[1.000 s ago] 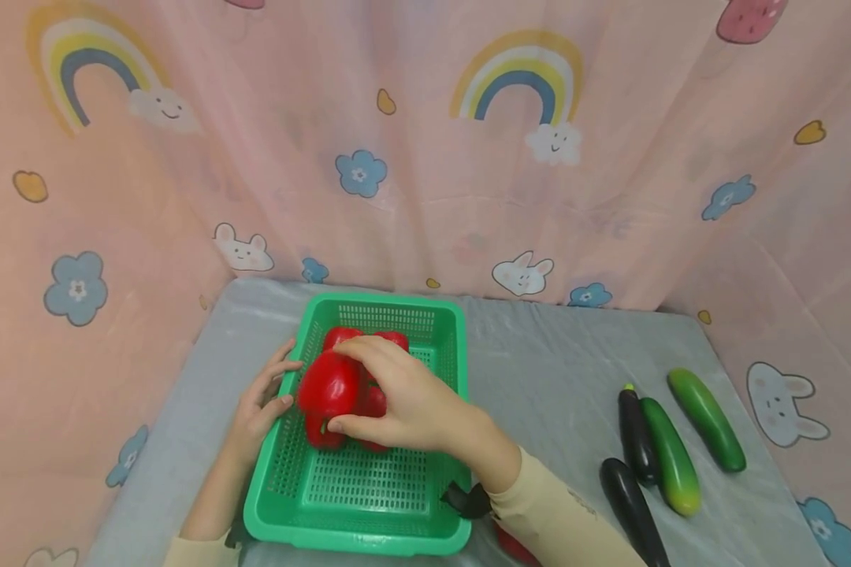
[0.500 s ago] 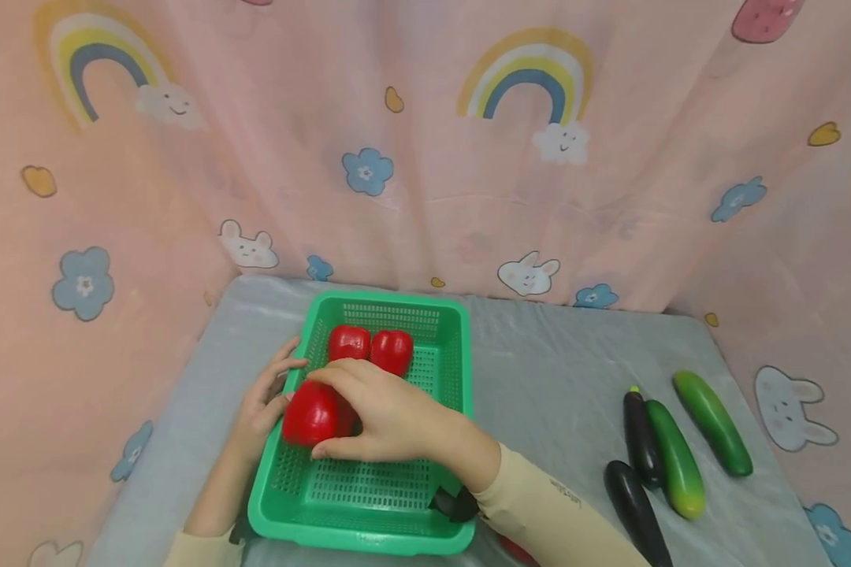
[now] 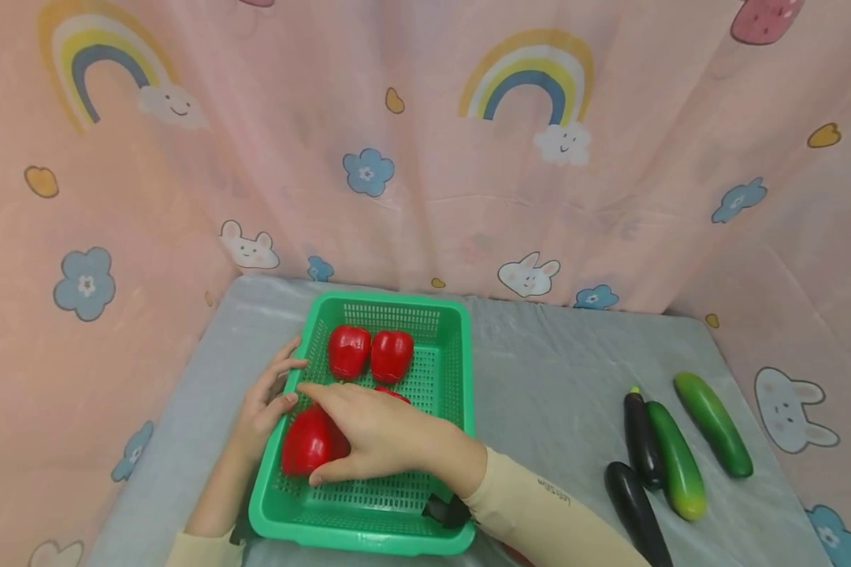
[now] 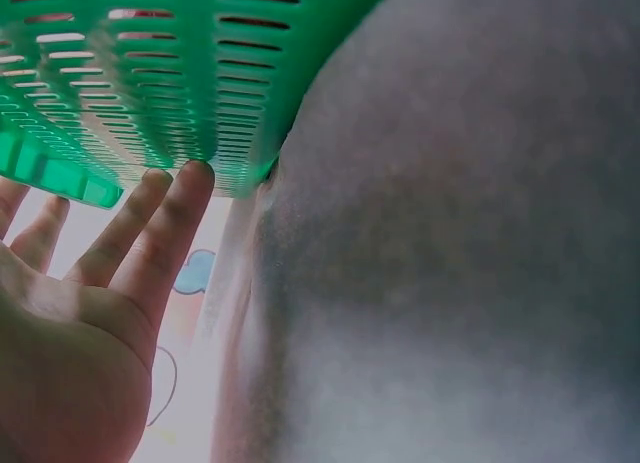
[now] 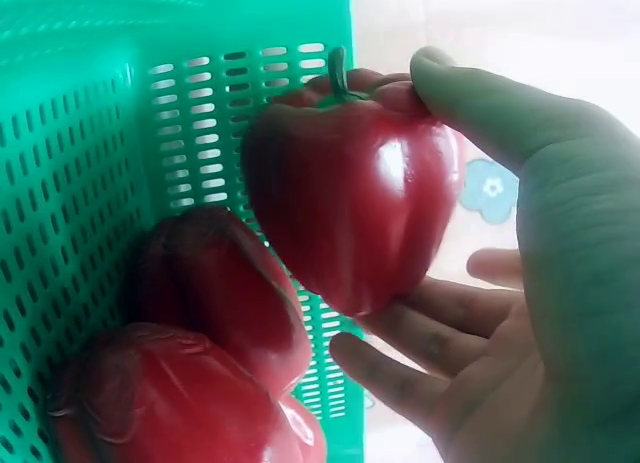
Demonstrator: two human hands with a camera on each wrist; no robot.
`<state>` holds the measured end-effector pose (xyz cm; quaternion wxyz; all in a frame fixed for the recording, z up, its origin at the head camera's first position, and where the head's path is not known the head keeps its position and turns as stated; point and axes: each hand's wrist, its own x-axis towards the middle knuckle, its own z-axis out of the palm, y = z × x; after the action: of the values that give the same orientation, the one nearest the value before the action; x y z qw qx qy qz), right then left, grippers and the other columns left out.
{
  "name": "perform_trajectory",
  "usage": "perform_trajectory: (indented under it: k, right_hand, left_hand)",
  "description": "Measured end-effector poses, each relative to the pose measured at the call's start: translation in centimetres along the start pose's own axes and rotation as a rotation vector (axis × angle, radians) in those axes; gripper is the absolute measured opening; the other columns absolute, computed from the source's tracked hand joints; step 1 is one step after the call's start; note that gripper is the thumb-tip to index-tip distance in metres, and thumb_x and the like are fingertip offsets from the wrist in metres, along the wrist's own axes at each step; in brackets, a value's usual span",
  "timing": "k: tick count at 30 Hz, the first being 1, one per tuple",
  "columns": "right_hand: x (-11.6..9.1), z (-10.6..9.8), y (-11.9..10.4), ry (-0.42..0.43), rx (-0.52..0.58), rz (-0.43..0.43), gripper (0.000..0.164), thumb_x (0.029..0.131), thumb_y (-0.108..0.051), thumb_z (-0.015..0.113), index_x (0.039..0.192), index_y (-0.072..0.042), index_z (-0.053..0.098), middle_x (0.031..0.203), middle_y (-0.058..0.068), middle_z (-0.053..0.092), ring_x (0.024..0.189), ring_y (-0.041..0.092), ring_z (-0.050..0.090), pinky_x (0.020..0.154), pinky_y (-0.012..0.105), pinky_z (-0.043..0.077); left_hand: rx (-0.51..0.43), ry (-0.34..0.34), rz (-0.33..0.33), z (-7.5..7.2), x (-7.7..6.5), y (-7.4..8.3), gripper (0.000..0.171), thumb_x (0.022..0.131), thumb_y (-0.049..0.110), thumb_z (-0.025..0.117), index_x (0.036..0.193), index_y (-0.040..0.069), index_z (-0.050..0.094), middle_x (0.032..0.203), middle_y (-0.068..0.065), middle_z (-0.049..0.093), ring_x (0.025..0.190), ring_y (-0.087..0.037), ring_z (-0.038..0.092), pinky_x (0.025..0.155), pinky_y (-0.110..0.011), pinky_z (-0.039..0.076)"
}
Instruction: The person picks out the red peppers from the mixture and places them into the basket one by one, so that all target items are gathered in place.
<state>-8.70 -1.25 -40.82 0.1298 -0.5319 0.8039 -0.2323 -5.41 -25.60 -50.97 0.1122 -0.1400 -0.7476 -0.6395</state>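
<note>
In the head view my right hand [image 3: 372,433] holds a glossy red bell pepper [image 3: 312,442] inside the front left part of a green plastic basket [image 3: 362,539]. The right wrist view shows this bell pepper [image 5: 350,193] between thumb and fingers, its green stem up. Two more red peppers [image 3: 350,351] lie side by side at the basket's back, and a sliver of another red pepper [image 3: 395,393] shows behind my right hand. My left hand [image 3: 258,409] is at the basket's left rim. In the left wrist view its extended fingers [image 4: 165,233] touch the slotted outer wall.
Grey cloth [image 3: 539,378] covers the table. On its right side lie two dark eggplants [image 3: 641,437] and two green cucumbers [image 3: 712,424]. Something red [image 3: 516,554] peeks out under my right sleeve. A pink patterned curtain [image 3: 425,228] closes off the back and sides.
My right hand has brought the held bell pepper toward the front and lower in the basket, uncovering the two peppers at the back. The left hand stays at the rim.
</note>
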Motion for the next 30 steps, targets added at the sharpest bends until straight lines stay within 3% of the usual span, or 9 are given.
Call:
perform_trajectory:
  k: [7, 14, 16, 21, 23, 27, 30]
  right_hand:
    - [0.1, 0.4, 0.3, -0.064, 0.019, -0.008, 0.113, 0.090, -0.063, 0.083, 0.173, -0.014, 0.025, 0.161, 0.002, 0.054, 0.146, 0.015, 0.052, 0.114, 0.035, 0.050]
    - [0.2, 0.9, 0.4, -0.105, 0.008, -0.042, 0.116, 0.090, -0.064, 0.081, 0.175, -0.017, 0.020, 0.166, -0.001, 0.050, 0.149, 0.013, 0.049, 0.118, 0.039, 0.046]
    - [0.2, 1.0, 0.3, -0.114, -0.004, -0.043, 0.117, 0.089, -0.066, 0.081, 0.176, -0.019, 0.019, 0.166, -0.003, 0.049, 0.149, 0.012, 0.049, 0.120, 0.042, 0.044]
    - [0.2, 1.3, 0.0, -0.133, -0.041, -0.043, 0.117, 0.088, -0.069, 0.080, 0.176, -0.019, 0.021, 0.166, -0.006, 0.049, 0.148, 0.010, 0.049, 0.123, 0.045, 0.040]
    - [0.2, 1.4, -0.1, -0.138, -0.043, -0.042, 0.114, 0.088, -0.069, 0.080, 0.175, -0.018, 0.025, 0.165, -0.006, 0.050, 0.147, 0.010, 0.050, 0.122, 0.044, 0.041]
    - [0.1, 1.5, -0.2, -0.151, -0.034, -0.044, 0.109, 0.088, -0.069, 0.080, 0.172, -0.018, 0.033, 0.161, -0.007, 0.053, 0.144, 0.008, 0.051, 0.119, 0.041, 0.044]
    - [0.1, 1.6, -0.3, -0.155, -0.023, -0.047, 0.107, 0.088, -0.067, 0.082, 0.171, -0.017, 0.035, 0.159, -0.006, 0.055, 0.141, 0.007, 0.053, 0.116, 0.037, 0.047]
  left_hand:
    - [0.009, 0.009, 0.038, 0.0, 0.2, -0.1, 0.042, 0.100, -0.006, 0.052, 0.141, -0.013, 0.056, 0.174, -0.017, 0.036, 0.155, -0.015, 0.041, 0.106, -0.024, 0.044]
    - [0.008, 0.008, 0.072, 0.1, 0.2, 0.0, 0.042, 0.098, -0.009, 0.051, 0.140, -0.015, 0.055, 0.173, -0.019, 0.037, 0.150, -0.018, 0.047, 0.099, -0.024, 0.050]
    - [0.002, 0.006, 0.072, 0.1, 0.2, -0.1, 0.043, 0.098, -0.010, 0.051, 0.140, -0.015, 0.055, 0.173, -0.019, 0.036, 0.151, -0.019, 0.046, 0.104, -0.024, 0.049]
    - [-0.004, 0.006, 0.064, 0.1, 0.2, -0.3, 0.044, 0.097, -0.011, 0.049, 0.140, -0.015, 0.055, 0.174, -0.018, 0.036, 0.156, -0.019, 0.038, 0.117, -0.023, 0.034]
    - [-0.007, 0.007, 0.061, 0.1, 0.2, -0.3, 0.044, 0.097, -0.011, 0.049, 0.140, -0.015, 0.055, 0.174, -0.018, 0.036, 0.156, -0.020, 0.039, 0.117, -0.024, 0.035]
    - [-0.021, 0.012, 0.056, 0.2, 0.1, -0.2, 0.043, 0.098, -0.010, 0.050, 0.140, -0.016, 0.055, 0.173, -0.017, 0.037, 0.148, -0.021, 0.049, 0.101, -0.027, 0.049]
    - [-0.021, 0.016, 0.057, 0.3, 0.1, -0.1, 0.043, 0.097, -0.011, 0.050, 0.140, -0.016, 0.055, 0.173, -0.018, 0.037, 0.149, -0.020, 0.049, 0.098, -0.027, 0.049]
